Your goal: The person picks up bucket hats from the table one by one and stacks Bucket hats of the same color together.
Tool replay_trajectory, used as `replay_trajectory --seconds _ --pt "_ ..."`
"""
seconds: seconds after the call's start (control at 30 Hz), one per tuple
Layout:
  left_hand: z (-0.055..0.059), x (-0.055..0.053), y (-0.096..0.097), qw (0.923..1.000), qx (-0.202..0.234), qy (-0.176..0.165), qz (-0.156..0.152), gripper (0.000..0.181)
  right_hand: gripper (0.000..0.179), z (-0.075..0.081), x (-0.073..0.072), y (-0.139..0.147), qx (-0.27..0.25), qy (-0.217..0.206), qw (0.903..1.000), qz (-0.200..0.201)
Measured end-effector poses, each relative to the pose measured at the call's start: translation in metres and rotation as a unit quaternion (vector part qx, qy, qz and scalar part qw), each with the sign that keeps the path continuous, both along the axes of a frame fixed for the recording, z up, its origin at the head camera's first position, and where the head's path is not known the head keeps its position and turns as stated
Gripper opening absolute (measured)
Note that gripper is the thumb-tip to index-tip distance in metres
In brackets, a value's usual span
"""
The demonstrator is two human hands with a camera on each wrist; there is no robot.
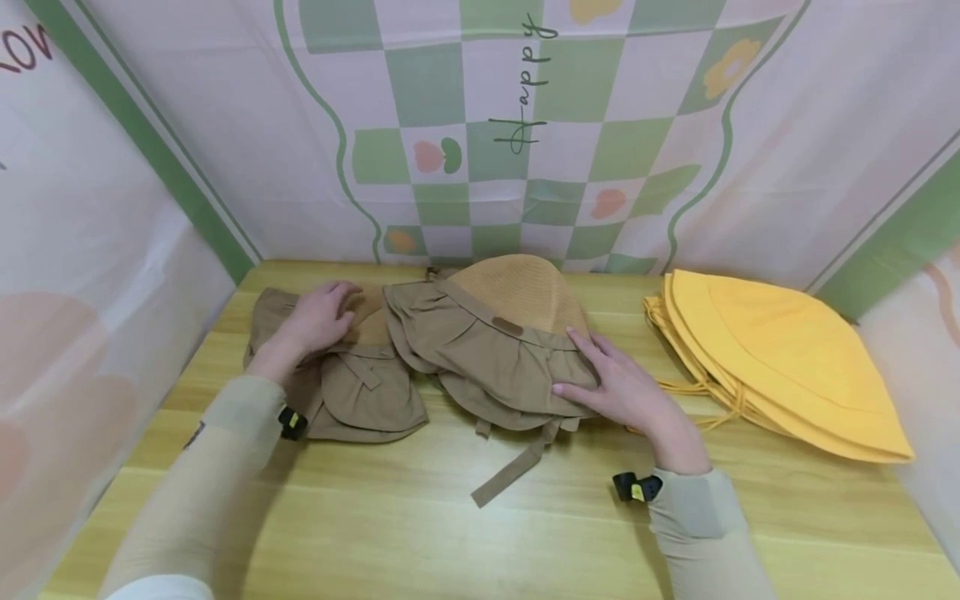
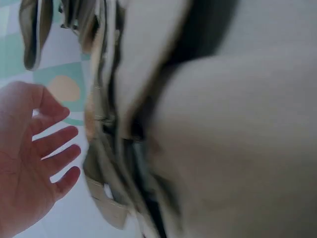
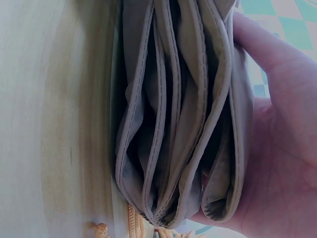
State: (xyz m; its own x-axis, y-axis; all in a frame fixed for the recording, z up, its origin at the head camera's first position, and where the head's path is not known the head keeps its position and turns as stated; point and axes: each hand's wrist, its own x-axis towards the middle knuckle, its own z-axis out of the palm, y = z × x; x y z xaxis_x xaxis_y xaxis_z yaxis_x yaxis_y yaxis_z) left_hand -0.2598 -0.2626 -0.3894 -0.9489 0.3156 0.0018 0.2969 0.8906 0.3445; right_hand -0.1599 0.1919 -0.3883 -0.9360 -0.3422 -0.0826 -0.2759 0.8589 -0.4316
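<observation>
On the left of the table lies a brown sun hat (image 1: pixel 367 396) with a straw-colored crown and fabric brim. Just over its crown, my left hand (image 1: pixel 317 321) hovers with fingers loosely bent and nothing in them; the left wrist view shows it beside the brown cloth (image 2: pixel 237 129). A stack of similar brown hats (image 1: pixel 487 354) overlaps the first one. My right hand (image 1: pixel 622 383) grips the right edge of the top hat, thumb over the brim, some fingers hidden behind. Several brim layers (image 3: pixel 173 119) lie below that palm in the right wrist view.
Yellow hats (image 1: pixel 787 367) lie stacked at the right, their cords (image 1: pixel 705 387) trailing toward my right wrist. A brown strap (image 1: pixel 510 475) hangs from the middle stack onto the wooden table (image 1: pixel 420 533). A checkered cloth (image 1: pixel 495 108) hangs behind.
</observation>
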Motion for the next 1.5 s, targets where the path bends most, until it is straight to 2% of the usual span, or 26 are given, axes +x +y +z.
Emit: replay_trajectory --seconds 0.1,0.23,0.33,0.53,0.77,1.03,1.23,1.5 --pt "-0.006 0.0 -0.004 0.999 -0.024 -0.034 -0.015 0.053 0.091 0.001 0.0 0.0 0.0 -0.002 1.0 0.0" --pt "-0.009 -0.001 -0.004 0.9982 -0.038 -0.041 -0.02 0.061 0.091 0.001 0.001 0.0 -0.002 -0.003 1.0 0.001" --pt "-0.007 -0.002 -0.002 0.9974 -0.05 -0.05 -0.016 0.066 0.091 0.002 0.001 0.0 -0.003 -0.002 1.0 0.002" --pt "-0.004 -0.005 0.001 0.9924 -0.081 -0.091 -0.01 0.071 0.09 0.001 0.001 0.0 -0.004 0.003 1.0 0.004" --pt "0.001 -0.008 0.003 0.9865 -0.086 -0.139 -0.001 0.077 0.091 0.001 0.001 0.0 -0.006 0.003 1.0 0.004" --pt "0.007 -0.006 -0.005 0.9821 -0.096 -0.162 -0.011 0.086 0.092 -0.001 0.0 0.001 -0.008 -0.001 1.0 0.001" --pt "0.006 -0.005 -0.014 0.9814 -0.097 -0.165 -0.017 0.094 0.093 -0.003 -0.002 0.002 -0.01 -0.007 0.9999 -0.001" --pt "0.008 0.002 -0.023 0.9886 -0.078 -0.12 -0.047 0.083 0.091 -0.002 -0.001 0.002 -0.011 -0.006 0.9999 0.001"
